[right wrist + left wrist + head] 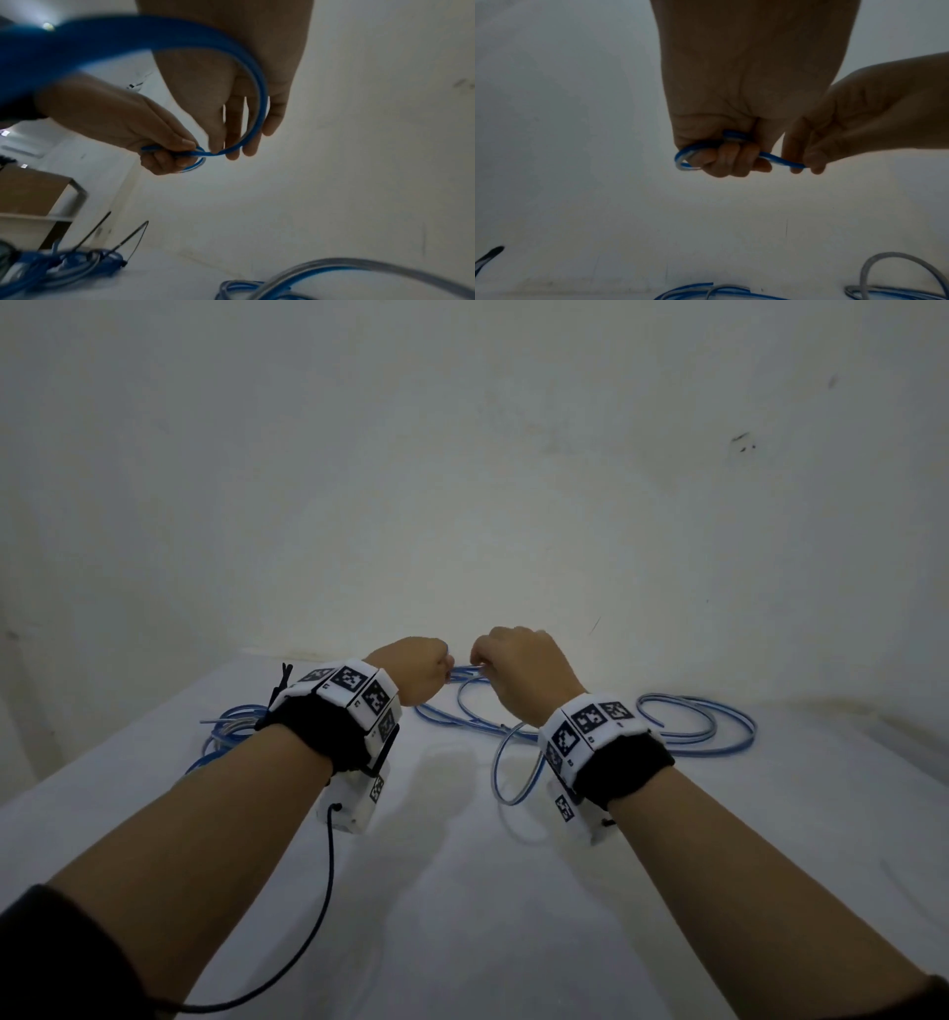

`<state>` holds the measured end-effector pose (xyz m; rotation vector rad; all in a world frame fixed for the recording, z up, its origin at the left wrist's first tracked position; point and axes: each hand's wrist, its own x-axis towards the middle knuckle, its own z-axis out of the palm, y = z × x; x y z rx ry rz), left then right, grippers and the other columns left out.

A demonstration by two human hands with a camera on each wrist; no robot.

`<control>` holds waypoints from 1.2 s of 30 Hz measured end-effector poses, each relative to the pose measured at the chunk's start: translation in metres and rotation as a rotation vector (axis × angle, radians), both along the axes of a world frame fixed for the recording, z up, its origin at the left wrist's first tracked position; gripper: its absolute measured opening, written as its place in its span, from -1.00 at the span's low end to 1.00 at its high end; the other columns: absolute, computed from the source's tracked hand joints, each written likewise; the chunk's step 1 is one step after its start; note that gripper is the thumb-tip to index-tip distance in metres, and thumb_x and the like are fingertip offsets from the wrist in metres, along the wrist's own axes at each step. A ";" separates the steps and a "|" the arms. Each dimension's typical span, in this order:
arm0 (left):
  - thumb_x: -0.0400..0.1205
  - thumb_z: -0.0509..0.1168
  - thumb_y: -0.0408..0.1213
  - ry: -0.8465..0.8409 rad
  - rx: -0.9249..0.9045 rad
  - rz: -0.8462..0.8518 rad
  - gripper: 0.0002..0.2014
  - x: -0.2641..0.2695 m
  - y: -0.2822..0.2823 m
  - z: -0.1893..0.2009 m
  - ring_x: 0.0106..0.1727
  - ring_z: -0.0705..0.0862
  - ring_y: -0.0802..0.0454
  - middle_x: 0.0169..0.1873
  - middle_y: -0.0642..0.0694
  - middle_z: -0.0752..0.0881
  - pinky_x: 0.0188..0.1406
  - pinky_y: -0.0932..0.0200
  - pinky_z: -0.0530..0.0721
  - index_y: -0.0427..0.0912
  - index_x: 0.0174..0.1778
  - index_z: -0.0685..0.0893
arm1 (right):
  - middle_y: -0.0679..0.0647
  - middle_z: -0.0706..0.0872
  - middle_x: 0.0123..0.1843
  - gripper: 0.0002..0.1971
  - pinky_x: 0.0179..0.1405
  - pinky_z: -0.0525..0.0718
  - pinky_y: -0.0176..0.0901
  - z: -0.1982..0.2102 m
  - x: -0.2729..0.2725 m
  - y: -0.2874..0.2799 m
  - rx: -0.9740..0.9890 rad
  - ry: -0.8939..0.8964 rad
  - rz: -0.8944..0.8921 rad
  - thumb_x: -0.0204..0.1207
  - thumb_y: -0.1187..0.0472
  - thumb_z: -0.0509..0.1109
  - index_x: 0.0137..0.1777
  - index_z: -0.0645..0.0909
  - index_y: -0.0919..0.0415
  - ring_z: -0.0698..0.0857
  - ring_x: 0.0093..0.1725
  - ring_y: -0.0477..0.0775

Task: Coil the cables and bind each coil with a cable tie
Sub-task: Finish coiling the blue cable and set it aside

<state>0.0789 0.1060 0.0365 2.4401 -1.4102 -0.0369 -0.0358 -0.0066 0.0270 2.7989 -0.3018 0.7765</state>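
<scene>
Starting the first loop, I judge: left hand (721, 158) fisted round the blue cable (780, 161), right hand (808, 160) pinching it just beside; next I feed slack round.

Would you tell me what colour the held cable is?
Blue with a white stripe, clearest in the left wrist view.

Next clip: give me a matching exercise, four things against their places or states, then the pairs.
1. left hand
2. right hand
3. bundled blue cables
4. loose cable loops

a. lies on the table's right side
b. fist gripping a small cable loop
c. lies on the table's left side
d. pinches the cable between its fingertips

Pairs: 1-b, 2-d, 3-c, 4-a
</scene>
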 end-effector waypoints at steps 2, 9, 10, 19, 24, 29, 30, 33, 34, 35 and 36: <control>0.74 0.00 -0.28 0.032 -0.027 0.032 -0.68 0.003 0.000 0.000 0.03 0.57 -0.18 0.06 -0.31 0.67 0.08 0.04 0.48 -0.38 0.02 0.61 | 0.00 0.69 -0.15 -0.77 -0.15 0.48 -0.07 -0.003 -0.001 0.001 -0.268 0.011 -0.090 0.27 0.26 0.55 -0.08 0.70 0.04 0.63 -0.11 0.15; 0.74 0.05 -0.17 0.436 -0.199 -0.107 -0.59 -0.008 -0.001 0.006 -0.56 0.34 0.08 -0.59 0.00 0.43 -0.53 0.26 0.31 -0.20 -0.42 0.48 | 0.10 0.50 -0.49 -0.67 -0.48 0.25 -0.24 0.001 -0.005 0.005 -0.278 -0.090 -0.130 -0.29 0.52 0.51 -0.64 0.46 0.18 0.46 -0.61 0.11; 0.75 0.06 -0.17 0.488 -0.231 -0.139 -0.58 -0.010 -0.002 0.008 -0.64 0.28 0.12 -0.67 0.04 0.37 -0.59 0.29 0.26 -0.20 -0.45 0.44 | 0.13 0.52 -0.48 -0.65 -0.50 0.25 -0.24 -0.003 -0.001 0.002 -0.211 -0.090 -0.126 -0.29 0.54 0.52 -0.61 0.47 0.20 0.47 -0.62 0.12; 0.77 -0.02 -0.21 0.934 -0.682 -0.195 -0.63 -0.015 0.000 0.021 -0.69 0.20 0.22 -0.72 0.15 0.30 -0.68 0.40 0.14 -0.15 -0.38 0.41 | 0.18 0.76 -0.13 -0.89 0.01 0.53 -0.10 -0.018 0.008 -0.008 0.843 -0.317 0.088 0.63 0.28 0.23 -0.04 0.57 0.27 0.67 -0.05 0.16; 0.75 -0.07 -0.31 1.243 -0.992 -0.141 -0.66 -0.002 0.002 0.020 -0.71 0.26 0.18 -0.71 0.08 0.36 -0.69 0.41 0.21 -0.17 -0.35 0.42 | 0.12 0.61 -0.37 -0.87 -0.45 0.61 -0.19 -0.022 0.008 -0.002 1.244 -0.284 0.173 0.65 0.41 0.08 -0.02 0.40 0.20 0.65 -0.52 0.02; 0.76 -0.03 -0.34 1.205 -1.195 -0.176 -0.69 0.006 0.004 0.018 -0.58 0.52 0.16 -0.61 0.05 0.58 -0.46 0.33 0.46 -0.21 -0.25 0.50 | 0.07 0.58 -0.20 -0.75 -0.34 0.46 -0.25 -0.029 0.011 -0.001 1.020 -0.232 0.109 0.67 0.39 0.07 0.18 0.55 0.29 0.53 -0.32 0.01; 0.77 -0.03 -0.34 1.165 -1.194 -0.204 -0.71 0.005 0.003 0.017 -0.54 0.57 0.14 -0.58 0.04 0.63 -0.41 0.31 0.52 -0.21 -0.23 0.51 | 0.12 0.63 -0.09 -0.71 -0.26 0.43 -0.26 -0.028 0.013 0.000 0.952 -0.205 0.118 0.68 0.39 0.07 0.28 0.56 0.32 0.55 -0.20 0.03; 0.77 -0.03 -0.37 0.912 -1.117 -0.268 -0.76 0.004 -0.004 0.007 -0.32 0.69 0.11 -0.32 -0.09 0.69 -0.18 0.26 0.65 -0.21 -0.12 0.51 | 0.33 0.67 0.20 -0.64 -0.07 0.43 -0.29 -0.023 0.019 0.004 0.852 -0.112 0.146 0.67 0.42 0.09 0.41 0.51 0.39 0.60 0.05 0.13; 0.76 -0.01 -0.38 0.782 -1.075 -0.267 -0.78 0.005 -0.005 0.003 -0.24 0.70 0.12 -0.24 -0.10 0.69 -0.09 0.26 0.66 -0.21 -0.09 0.51 | 0.35 0.68 0.19 -0.64 -0.02 0.46 -0.23 -0.020 0.019 0.007 0.818 -0.068 0.154 0.67 0.42 0.09 0.41 0.51 0.43 0.63 0.05 0.18; 0.76 0.01 -0.39 0.640 -1.022 -0.256 -0.81 0.007 -0.005 -0.001 -0.17 0.70 0.14 -0.18 -0.08 0.68 -0.03 0.29 0.64 -0.24 -0.05 0.52 | 0.36 0.69 0.13 -0.65 -0.01 0.49 -0.15 -0.018 0.019 0.010 0.784 -0.024 0.165 0.67 0.41 0.10 0.38 0.52 0.47 0.64 0.00 0.21; 0.74 0.03 -0.40 0.496 -0.952 -0.245 -0.83 0.008 -0.004 -0.004 -0.12 0.68 0.19 -0.14 -0.05 0.68 -0.01 0.38 0.61 -0.28 -0.01 0.54 | 0.37 0.68 0.04 -0.68 -0.06 0.50 -0.10 -0.016 0.019 0.012 0.755 0.005 0.185 0.66 0.40 0.11 0.31 0.54 0.51 0.63 -0.08 0.23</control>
